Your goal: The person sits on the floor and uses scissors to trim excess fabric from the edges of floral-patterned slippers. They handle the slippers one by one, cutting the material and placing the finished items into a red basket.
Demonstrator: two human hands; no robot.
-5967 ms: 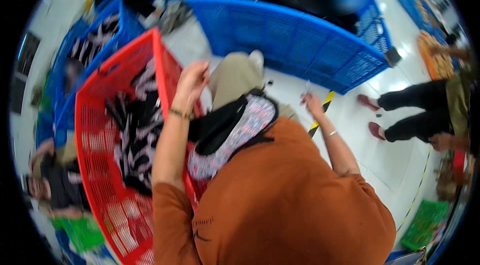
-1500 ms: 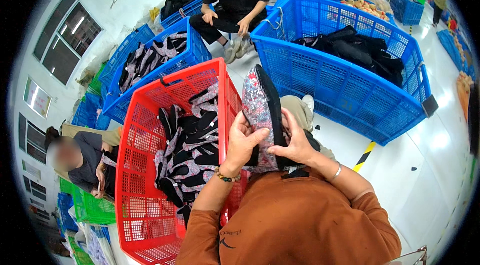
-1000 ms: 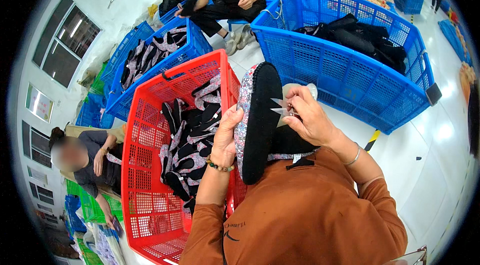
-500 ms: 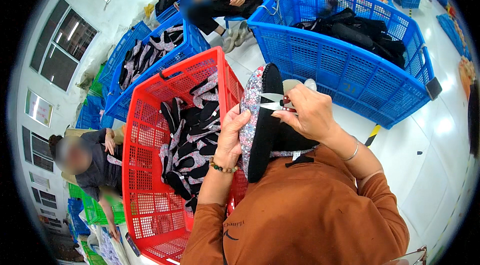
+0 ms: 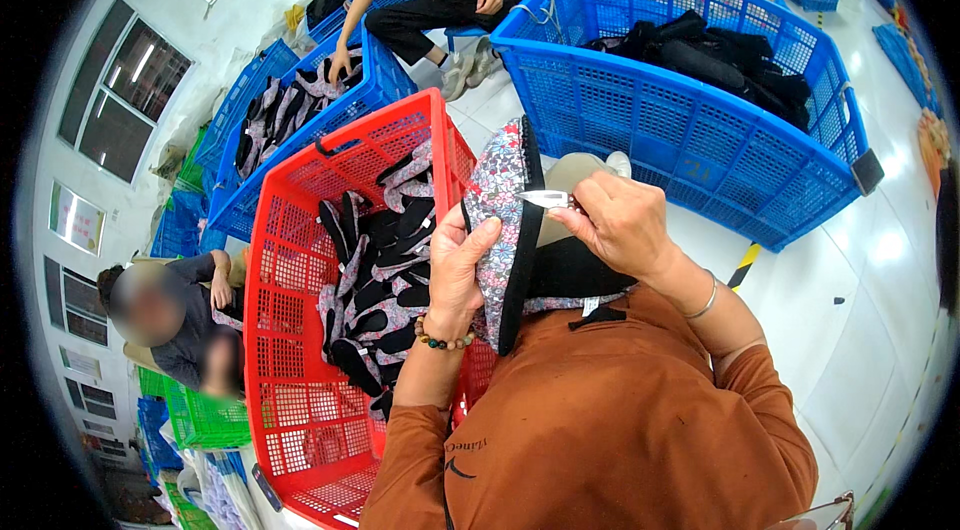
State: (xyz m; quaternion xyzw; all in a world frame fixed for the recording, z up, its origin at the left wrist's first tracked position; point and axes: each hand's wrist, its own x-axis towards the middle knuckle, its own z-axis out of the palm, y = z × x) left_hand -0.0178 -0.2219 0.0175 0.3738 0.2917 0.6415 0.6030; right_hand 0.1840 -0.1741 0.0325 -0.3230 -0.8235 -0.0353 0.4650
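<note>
My left hand [image 5: 460, 265] grips a floral slipper [image 5: 500, 190] with a black sole, its thumb pressed on the patterned side. The slipper stands on edge above my lap. In my right hand [image 5: 628, 225] are small metal thread snips [image 5: 546, 199]. Their blades look closed together, and the tips lie at the seam between floral cloth and black edge. Another black piece with a floral rim [image 5: 575, 275] lies on my lap beneath my right hand, a small white tag at its edge.
Left of me stands a red basket [image 5: 285, 360] with many floral and black slippers. A large blue basket [image 5: 640, 125] of black pieces is ahead right; another blue basket [image 5: 385, 80] holds floral slippers. Two people sit nearby, one person's hand [image 5: 341, 65] reaching into that basket.
The slipper has turned, showing more floral side and less sole. The snips' blades have come together from apart. The person ahead now reaches into the blue basket on the left.
</note>
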